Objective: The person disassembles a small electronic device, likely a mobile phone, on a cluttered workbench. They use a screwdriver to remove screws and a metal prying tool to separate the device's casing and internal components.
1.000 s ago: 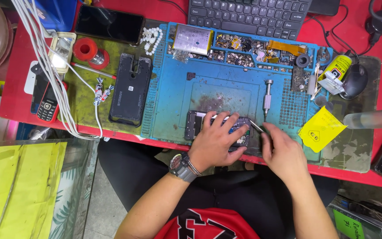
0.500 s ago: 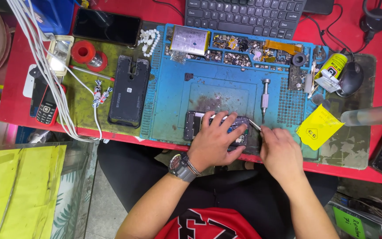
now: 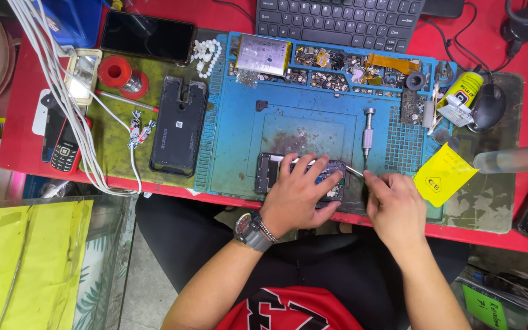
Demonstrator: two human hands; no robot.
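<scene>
Two hands work at the near edge of the blue repair mat (image 3: 239, 131). My left hand (image 3: 297, 195) lies flat on the opened phone (image 3: 270, 171), its fingers (image 3: 313, 168) spread wide across the exposed board and pressing it down, just as in the earlier frames. My right hand (image 3: 395, 208) has its fingers pinched narrow on a thin metal tool (image 3: 354, 172), whose tip meets the phone's right end; the hand sits slightly farther right than a second ago. The phone has not shifted and lies close to the mat's front border, near the red surface (image 3: 19, 156) edge. A silver screwdriver (image 3: 368, 131) stands just beyond the tool, and a yellow card (image 3: 444, 174) lies just right of my right hand. Bare mat opens behind the phone toward the parts tray (image 3: 349, 64). A black back cover (image 3: 178, 125) lies well apart on the left.
</scene>
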